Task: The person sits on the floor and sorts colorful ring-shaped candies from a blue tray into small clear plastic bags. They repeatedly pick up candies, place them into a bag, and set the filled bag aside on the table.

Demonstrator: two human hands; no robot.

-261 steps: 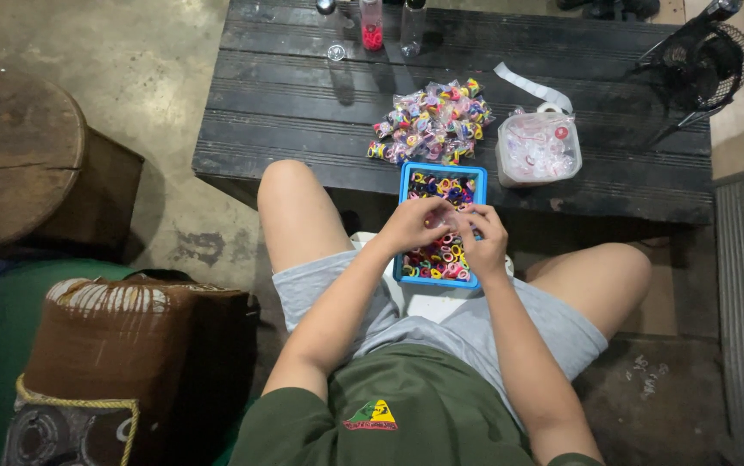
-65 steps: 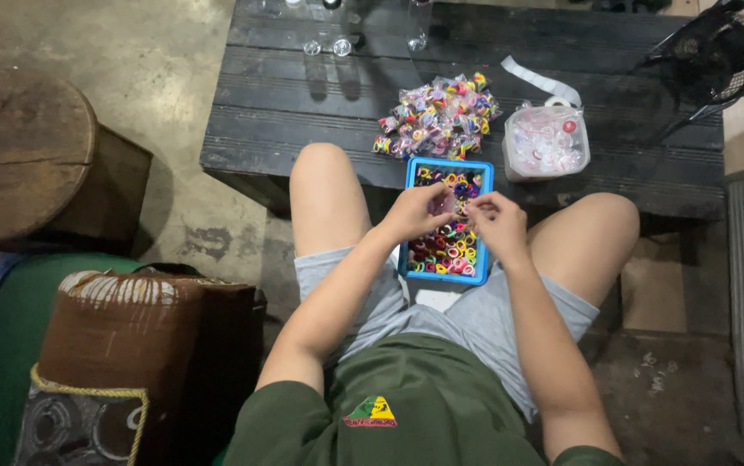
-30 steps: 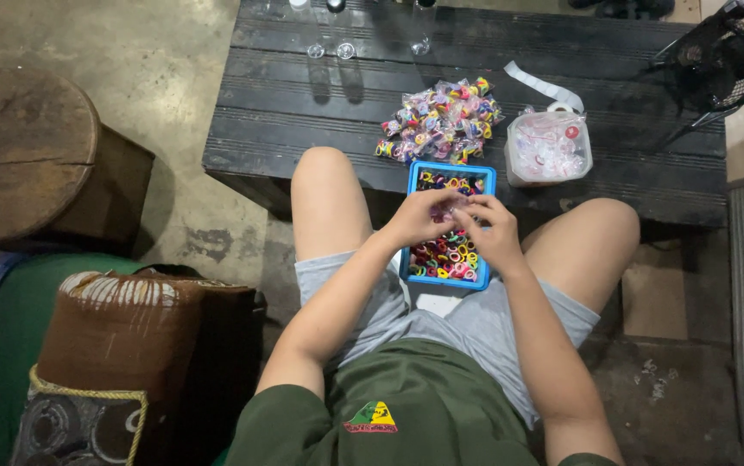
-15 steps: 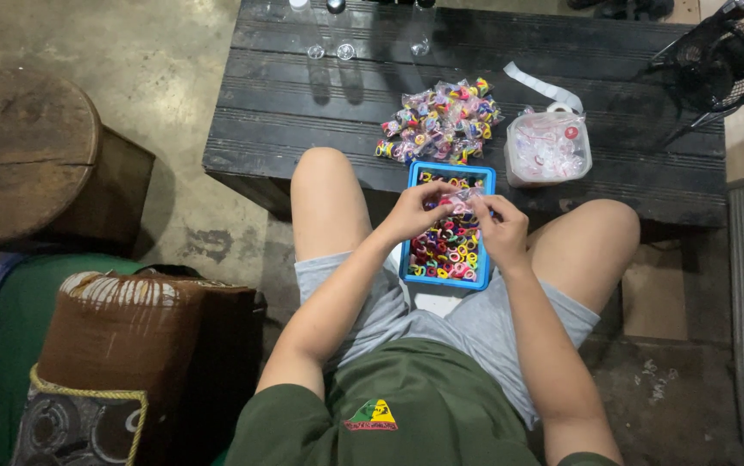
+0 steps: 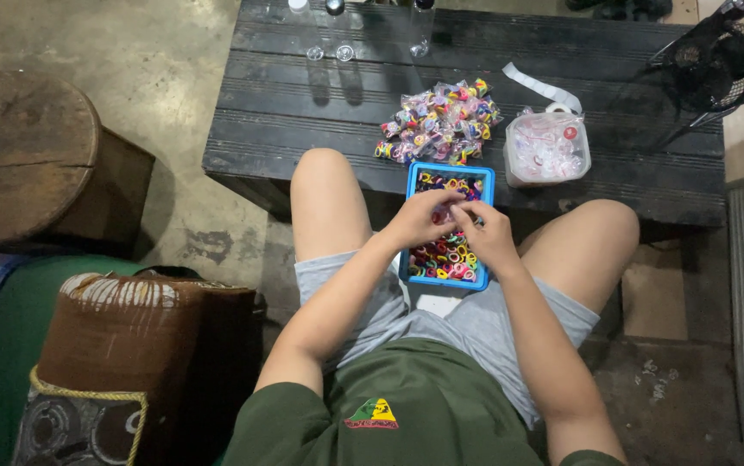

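pinching something tiny, indistinct, left hand (image 5: pixel 419 220), right hand (image 5: pixel 488 235), covering blue tray (image 5: pixel 415 259)

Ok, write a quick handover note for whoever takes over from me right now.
Left hand and right hand: both over the blue tray on the lap, fingertips together on something small; the item itself is too small to make out.
Tray: holds loose colourful small rings.
Done: a pile of filled little packets lies on the black table.
Beside it: a clear bag of empty-looking packets.
Left: plenty of rings remain in the tray.
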